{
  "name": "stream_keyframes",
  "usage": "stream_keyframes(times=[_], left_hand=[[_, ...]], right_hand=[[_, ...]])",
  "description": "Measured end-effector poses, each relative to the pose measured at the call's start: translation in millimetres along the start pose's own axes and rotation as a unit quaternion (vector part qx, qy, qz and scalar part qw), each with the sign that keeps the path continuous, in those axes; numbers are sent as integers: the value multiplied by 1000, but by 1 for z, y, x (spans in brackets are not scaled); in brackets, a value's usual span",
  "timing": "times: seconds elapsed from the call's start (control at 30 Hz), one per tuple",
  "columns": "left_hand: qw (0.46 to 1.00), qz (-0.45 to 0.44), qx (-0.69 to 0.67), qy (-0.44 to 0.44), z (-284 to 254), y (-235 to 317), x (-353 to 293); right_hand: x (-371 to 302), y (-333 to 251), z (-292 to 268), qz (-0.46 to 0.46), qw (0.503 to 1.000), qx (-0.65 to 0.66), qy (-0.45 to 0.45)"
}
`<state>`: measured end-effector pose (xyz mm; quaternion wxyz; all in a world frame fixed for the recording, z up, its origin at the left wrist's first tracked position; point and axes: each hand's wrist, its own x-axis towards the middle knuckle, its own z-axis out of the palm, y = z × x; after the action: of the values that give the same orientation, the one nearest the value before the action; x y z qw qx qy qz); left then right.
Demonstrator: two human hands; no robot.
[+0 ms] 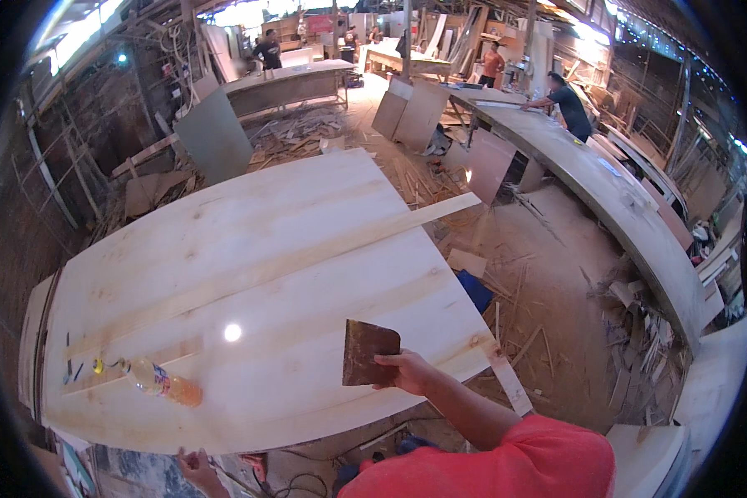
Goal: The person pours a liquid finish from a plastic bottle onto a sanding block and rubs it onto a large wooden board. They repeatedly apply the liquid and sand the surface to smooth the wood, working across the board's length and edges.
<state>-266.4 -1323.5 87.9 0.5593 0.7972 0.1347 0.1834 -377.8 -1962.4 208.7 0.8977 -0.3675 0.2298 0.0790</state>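
Observation:
My right hand grips a flat, dark brown rectangular piece with rounded corners, held up over a large pale wood panel. Its material is not clear. At the panel's near left edge is my left hand, fingers somewhat apart and nothing visible in them. Beyond that hand, a clear plastic bottle with orange liquid lies on its side. Close to it are a small yellow item and a few slim dark tools, too small to name. A long wood strip lies across the panel and overhangs its right edge.
A long workbench runs along the right, with a person leaning over it. More people stand near benches at the back. Wood scraps litter the floor on the right. Cables and a red tool lie below the near edge.

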Motion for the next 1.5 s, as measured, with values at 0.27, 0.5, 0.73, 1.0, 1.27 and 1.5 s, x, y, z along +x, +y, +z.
stream_keyframes(times=[0.27,0.5,0.73,1.0,1.27,1.5], left_hand=[[983,126,61,123,78,72,37],[965,212,82,131,102,27,106],[981,182,4,62,117,29,117],[983,154,-96,-9,125,32,133],[976,105,-187,-47,143,52,141],[975,166,-148,21,148,66,140]], right_hand=[[-36,17,4,-75,992,42,94],[-55,53,34,-109,978,75,159],[-69,70,55,-149,971,77,172],[-84,81,60,-165,966,79,184],[-93,85,63,-179,959,67,210],[-100,85,65,-170,957,85,219]])
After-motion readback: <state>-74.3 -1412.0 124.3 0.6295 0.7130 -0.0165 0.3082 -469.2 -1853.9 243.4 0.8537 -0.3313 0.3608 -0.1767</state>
